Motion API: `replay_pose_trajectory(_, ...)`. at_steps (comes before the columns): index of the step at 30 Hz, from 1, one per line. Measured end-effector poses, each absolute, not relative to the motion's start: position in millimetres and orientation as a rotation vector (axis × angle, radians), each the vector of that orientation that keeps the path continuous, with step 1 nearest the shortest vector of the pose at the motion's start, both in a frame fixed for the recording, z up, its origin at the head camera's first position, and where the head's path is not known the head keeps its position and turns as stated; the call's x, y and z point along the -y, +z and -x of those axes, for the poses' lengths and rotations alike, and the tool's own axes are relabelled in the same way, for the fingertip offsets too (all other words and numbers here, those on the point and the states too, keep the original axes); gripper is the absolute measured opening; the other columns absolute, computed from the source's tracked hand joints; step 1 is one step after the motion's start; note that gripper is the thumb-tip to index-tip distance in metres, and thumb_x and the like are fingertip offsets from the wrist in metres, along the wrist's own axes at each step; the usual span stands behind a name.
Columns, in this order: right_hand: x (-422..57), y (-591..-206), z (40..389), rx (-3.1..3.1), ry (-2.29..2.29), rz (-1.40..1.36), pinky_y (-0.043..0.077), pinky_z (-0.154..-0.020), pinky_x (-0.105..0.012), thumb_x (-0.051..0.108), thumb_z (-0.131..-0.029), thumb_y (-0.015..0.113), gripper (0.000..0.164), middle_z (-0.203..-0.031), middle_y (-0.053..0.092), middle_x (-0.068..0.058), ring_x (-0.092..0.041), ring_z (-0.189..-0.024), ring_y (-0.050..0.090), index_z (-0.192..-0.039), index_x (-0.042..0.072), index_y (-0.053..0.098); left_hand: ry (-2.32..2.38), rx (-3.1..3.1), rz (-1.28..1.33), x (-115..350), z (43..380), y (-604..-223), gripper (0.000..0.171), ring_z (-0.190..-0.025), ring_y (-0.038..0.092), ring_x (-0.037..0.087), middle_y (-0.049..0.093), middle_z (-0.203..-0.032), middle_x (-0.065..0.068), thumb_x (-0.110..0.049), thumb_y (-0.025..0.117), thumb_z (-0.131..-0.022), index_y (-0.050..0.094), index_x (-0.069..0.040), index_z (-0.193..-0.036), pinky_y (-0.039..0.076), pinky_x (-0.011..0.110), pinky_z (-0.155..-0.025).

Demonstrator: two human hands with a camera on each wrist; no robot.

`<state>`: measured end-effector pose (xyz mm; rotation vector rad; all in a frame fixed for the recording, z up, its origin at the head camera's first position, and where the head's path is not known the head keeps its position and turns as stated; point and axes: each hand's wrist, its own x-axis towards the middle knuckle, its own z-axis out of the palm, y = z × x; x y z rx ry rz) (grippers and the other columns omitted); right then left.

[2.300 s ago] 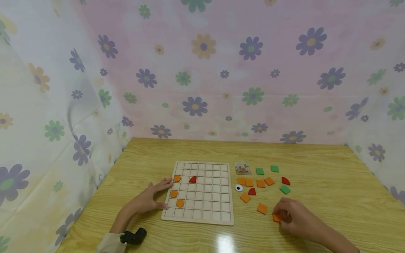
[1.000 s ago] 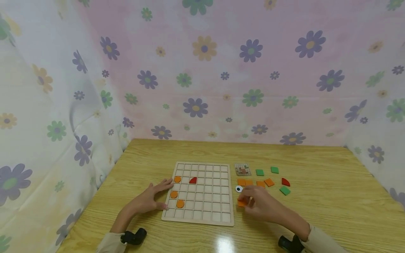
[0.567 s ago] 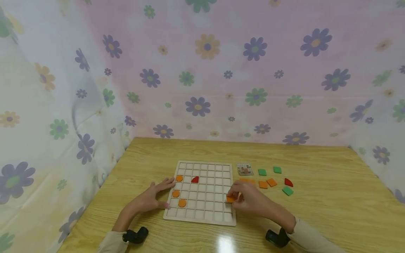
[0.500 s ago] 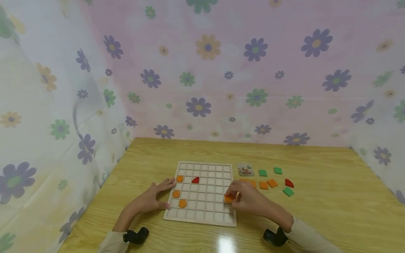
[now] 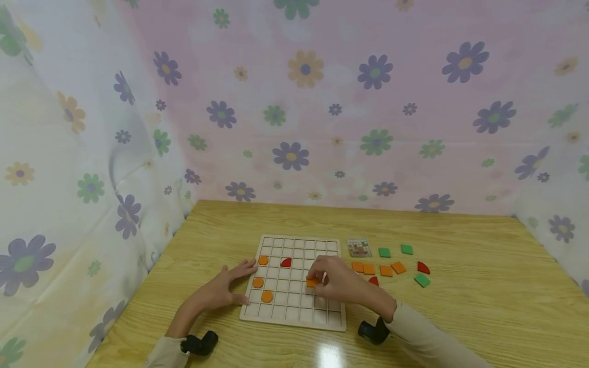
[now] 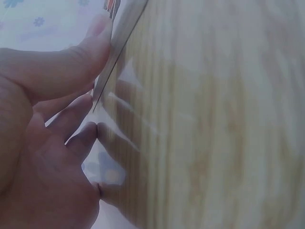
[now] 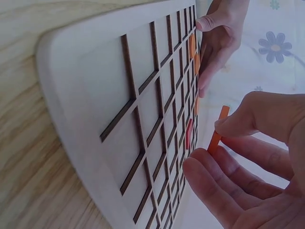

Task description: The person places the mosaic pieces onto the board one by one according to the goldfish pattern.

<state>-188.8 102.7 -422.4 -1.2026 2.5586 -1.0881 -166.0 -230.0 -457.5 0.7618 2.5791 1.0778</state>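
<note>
My right hand (image 5: 340,281) pinches an orange square tile (image 5: 311,282) between thumb and fingertips, over the right part of the wooden grid board (image 5: 294,323). In the right wrist view the tile (image 7: 224,112) stands edge-on, apart from the board. My left hand (image 5: 216,291) rests at the board's left edge, fingers spread, with thumb and fingertips touching the rim. On the grid lie three orange round pieces, one of them (image 5: 267,296) nearest the front, and a red quarter-circle piece (image 5: 286,262).
Right of the board lie several orange squares (image 5: 386,271), green squares (image 5: 422,280) and red quarter-circles (image 5: 423,267). A small pattern card (image 5: 359,248) sits by the board's far right corner. Patterned cloth (image 5: 340,128) hangs behind and beside the table.
My right hand has carried the orange square from the table at the right, leftward over the board's right edge and further above the grid. The left hand has stayed at the board's edge.
</note>
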Motion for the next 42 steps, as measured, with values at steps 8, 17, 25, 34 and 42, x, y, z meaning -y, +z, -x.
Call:
replay_pose_trajectory(8,-84,-426,200,-2.533,-1.094,1.248,0.05,-0.06,-0.02,0.001,-0.078,0.069,0.015,-0.088,0.063,-0.004,-0.011,-0.07,0.055,-0.092,0.005,0.071,1.079,-2.572,-0.752,230,166,-457,0.08,-0.142,0.012,0.035,0.022,-0.155,0.012,-0.028,0.074,-0.081,0.035,-0.007,-0.147,-0.008,0.066,-0.106)
replay_pose_trajectory(17,-60,-431,213,-2.563,-1.06,1.259,0.045,-0.057,-0.021,-0.004,-0.072,0.065,0.017,-0.081,0.061,-0.006,-0.011,-0.065,0.049,-0.087,0.003,0.07,1.083,-2.576,-0.754,230,166,-457,0.079,-0.142,0.012,0.035,0.023,-0.154,0.012,-0.027,0.074,-0.081,0.036,-0.007,-0.147,-0.008,0.066,-0.106)
replay_pose_trajectory(25,-41,-435,217,-2.577,-0.996,1.19,0.045,-0.062,-0.022,-0.002,-0.073,0.066,0.017,-0.085,0.062,-0.003,-0.01,-0.068,0.048,-0.089,0.002,0.071,1.099,-2.571,-0.762,230,166,-456,0.078,-0.142,0.012,0.036,0.023,-0.154,0.013,-0.026,0.074,-0.081,0.036,-0.006,-0.146,-0.008,0.067,-0.105)
replay_pose_trajectory(34,-32,-440,217,-2.625,-0.939,1.227,0.038,-0.058,-0.021,-0.008,-0.076,0.062,0.019,-0.075,0.056,-0.001,-0.011,-0.067,0.043,-0.084,0.005,0.073,1.11,-2.564,-0.758,229,166,-457,0.077,-0.142,0.012,0.036,0.024,-0.154,0.012,-0.026,0.074,-0.08,0.037,-0.008,-0.146,-0.008,0.067,-0.105)
replay_pose_trajectory(42,-31,-438,215,-2.621,-0.938,1.171,0.044,-0.062,-0.022,-0.008,-0.08,0.062,0.018,-0.082,0.059,-0.005,-0.013,-0.074,0.05,-0.089,0.004,0.073,1.101,-2.571,-0.766,230,166,-457,0.077,-0.141,0.013,0.037,0.024,-0.154,0.013,-0.026,0.074,-0.081,0.037,-0.007,-0.146,-0.008,0.067,-0.105)
